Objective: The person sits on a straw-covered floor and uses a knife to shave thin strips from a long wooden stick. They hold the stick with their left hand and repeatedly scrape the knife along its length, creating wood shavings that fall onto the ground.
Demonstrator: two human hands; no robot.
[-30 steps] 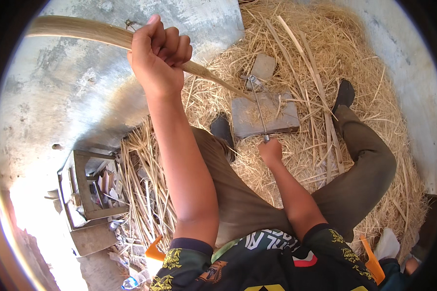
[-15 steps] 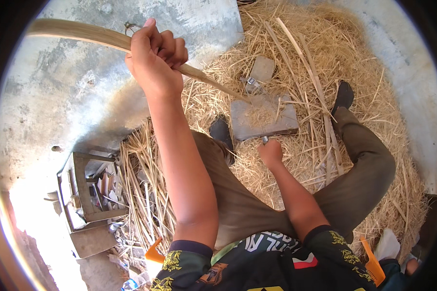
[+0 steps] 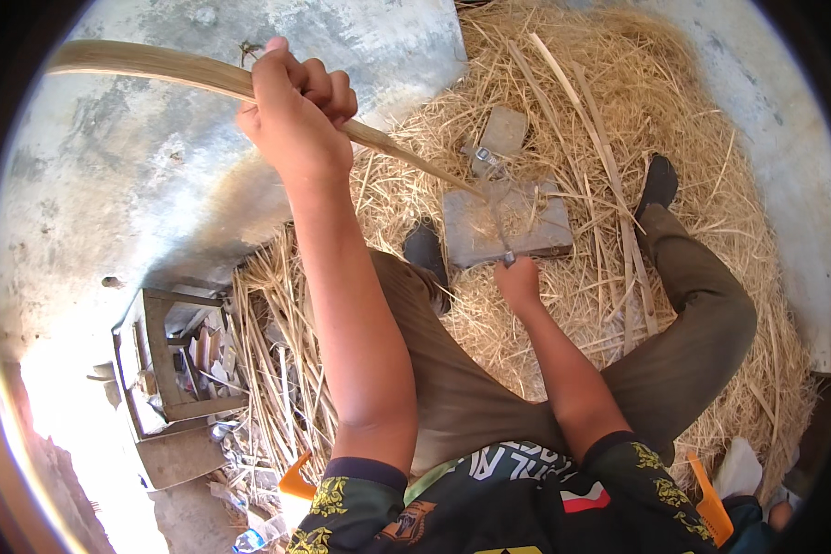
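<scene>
My left hand is raised and gripped around a long, pale bamboo strip that runs from the upper left down to a flat grey stone block on the straw. My right hand is low, at the near edge of the block, closed on the handle of a thin metal blade that lies across the block and meets the strip's lower end. I sit on the ground with my legs spread on either side of the block.
Straw and shavings cover the ground around the block, with long split strips lying to the right. A smaller stone lies beyond the block. A wooden crate of odds and ends stands at the left on concrete.
My left hand has shifted slightly left and lower with the strip. My right hand stays at the block's near edge.
</scene>
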